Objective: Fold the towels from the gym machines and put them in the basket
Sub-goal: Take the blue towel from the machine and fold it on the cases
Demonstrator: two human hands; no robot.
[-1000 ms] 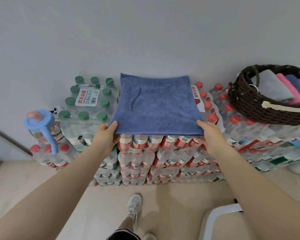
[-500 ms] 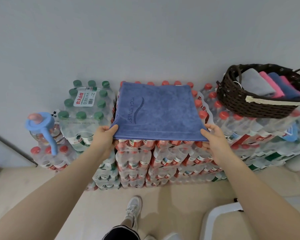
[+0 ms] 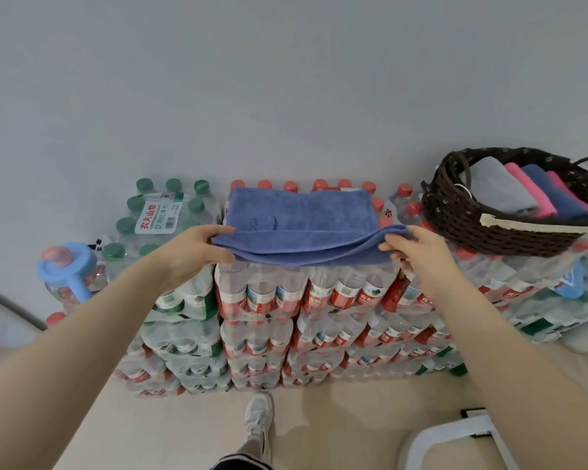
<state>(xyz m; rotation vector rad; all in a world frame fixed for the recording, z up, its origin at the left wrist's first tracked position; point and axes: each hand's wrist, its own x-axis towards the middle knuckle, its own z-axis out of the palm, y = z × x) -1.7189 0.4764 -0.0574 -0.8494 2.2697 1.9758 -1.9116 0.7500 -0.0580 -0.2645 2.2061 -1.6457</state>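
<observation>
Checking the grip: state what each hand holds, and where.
Both hold the blue towel: left hand pinches its near left corner, right hand its near right corner, lifted over the water packs.

Both arms reach forward — the left hand and right hand each pinching between thumb and fingers.
</observation>
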